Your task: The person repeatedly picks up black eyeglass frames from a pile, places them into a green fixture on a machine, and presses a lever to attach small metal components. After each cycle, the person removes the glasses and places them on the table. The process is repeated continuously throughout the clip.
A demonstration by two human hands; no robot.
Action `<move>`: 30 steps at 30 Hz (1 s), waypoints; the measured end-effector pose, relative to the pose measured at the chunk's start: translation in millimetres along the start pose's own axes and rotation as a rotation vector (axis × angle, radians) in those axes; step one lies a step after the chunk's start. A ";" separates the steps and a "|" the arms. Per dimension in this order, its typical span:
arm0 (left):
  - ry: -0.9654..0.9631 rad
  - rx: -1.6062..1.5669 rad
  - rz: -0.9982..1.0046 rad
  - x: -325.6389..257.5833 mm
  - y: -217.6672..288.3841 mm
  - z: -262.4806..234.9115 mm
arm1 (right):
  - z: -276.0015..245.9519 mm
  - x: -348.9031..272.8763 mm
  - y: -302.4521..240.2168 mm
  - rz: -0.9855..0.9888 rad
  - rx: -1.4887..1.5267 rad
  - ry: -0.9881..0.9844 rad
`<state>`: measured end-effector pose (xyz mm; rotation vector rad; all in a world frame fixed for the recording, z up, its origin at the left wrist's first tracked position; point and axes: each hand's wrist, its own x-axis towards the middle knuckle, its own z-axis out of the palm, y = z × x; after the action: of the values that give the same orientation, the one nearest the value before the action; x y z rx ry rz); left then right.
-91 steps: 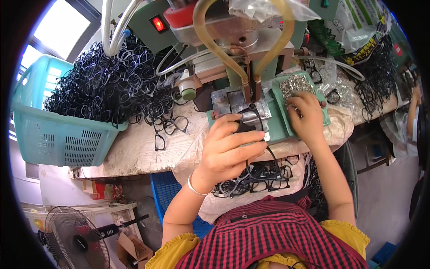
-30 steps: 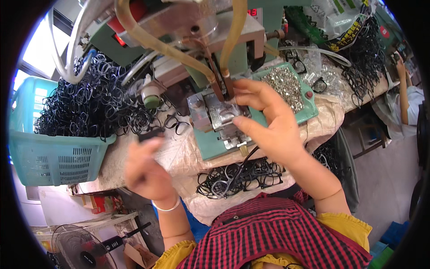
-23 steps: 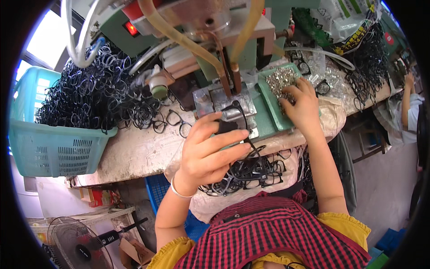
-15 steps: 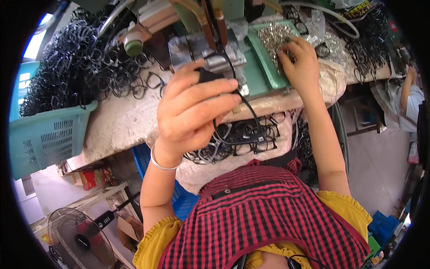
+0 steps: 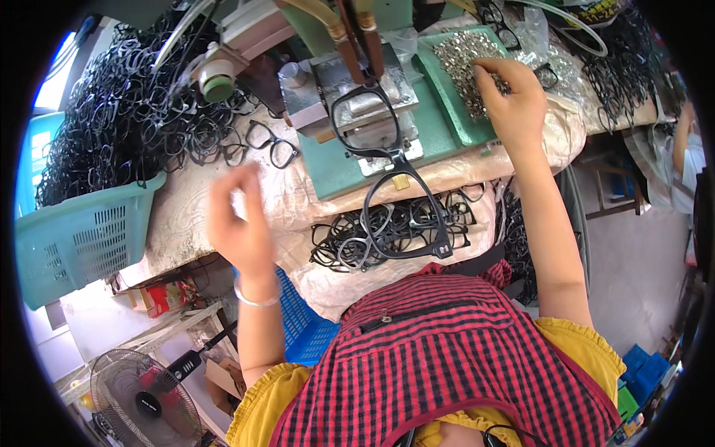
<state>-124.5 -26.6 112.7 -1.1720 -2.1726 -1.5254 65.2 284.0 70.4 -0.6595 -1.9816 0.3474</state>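
Note:
A black eyeglass frame [image 5: 399, 157] rests across the metal fixture of a bench machine [image 5: 328, 86], under its copper-coloured prongs [image 5: 365, 71]. One lens ring lies over the metal block, while the other sticks out toward me past the bench edge. My left hand [image 5: 242, 223] is off to the left of the frame, blurred, its thumb and fingers apart with nothing visible in them. Over a green tray [image 5: 445, 100] of small silvery metal pieces [image 5: 465, 59], my right hand [image 5: 514, 100] has its fingertips pinched at the pile. Whatever lies between them is hidden.
Many black eyeglass frames [image 5: 126, 112] are heaped at left above a turquoise basket [image 5: 82, 238]. Two loose rings [image 5: 272, 144] lie by the machine. More frames [image 5: 342, 238] sit on cloth near my lap. A fan [image 5: 145, 402] stands lower left; another person's arm [image 5: 681, 141] shows far right.
My left hand has let go of the eyeglass frame and moved left and down, leaving the frame on the machine. My right hand stays at the tray of metal pieces.

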 end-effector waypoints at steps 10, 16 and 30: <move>-0.993 0.278 0.315 -94.4 66.4 139.1 | 14.6 2.4 -25.4 0.247 0.236 -0.134; -1.444 -0.713 -0.527 -9.1 43.9 55.2 | -39.6 -16.5 -13.1 0.347 0.171 -0.152; -0.526 -1.099 -0.967 11.0 91.8 60.9 | 16.2 28.7 -115.3 0.384 0.885 -0.173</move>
<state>-50.8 44.0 155.8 -0.7145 -2.3433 -3.4482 5.4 207.7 140.9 -0.4190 -1.6034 1.4461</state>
